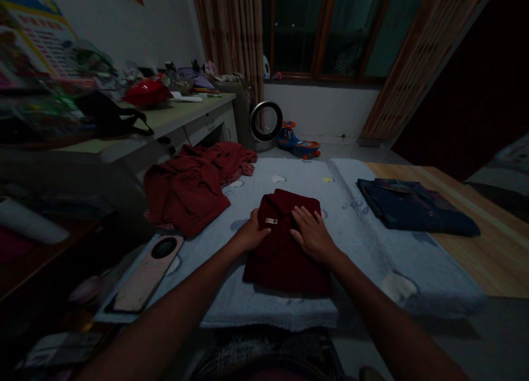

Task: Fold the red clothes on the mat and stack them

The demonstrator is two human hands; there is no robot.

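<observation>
A folded maroon garment (pixel 285 243) was laid at the middle of a pale blue towel (pixel 363 243). The left hand (pixel 252 233) was curled against the garment's left edge, its thumb set beside a small label (pixel 271 221). The right hand (pixel 313 235) was pressed flat on top, fingers spread. A crumpled red cloth (pixel 190 185) lay left of the garment, a folded navy garment (pixel 413 207) right, and a phone (pixel 144 273) at the towel's near-left edge.

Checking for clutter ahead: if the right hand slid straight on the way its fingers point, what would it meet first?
The right hand lies flat on the folded maroon shirt, fingers pointing up and slightly left. It would cross the shirt's collar edge first, then bare light blue blanket; nothing else seems to lie in that line, though depth is unclear.
</observation>
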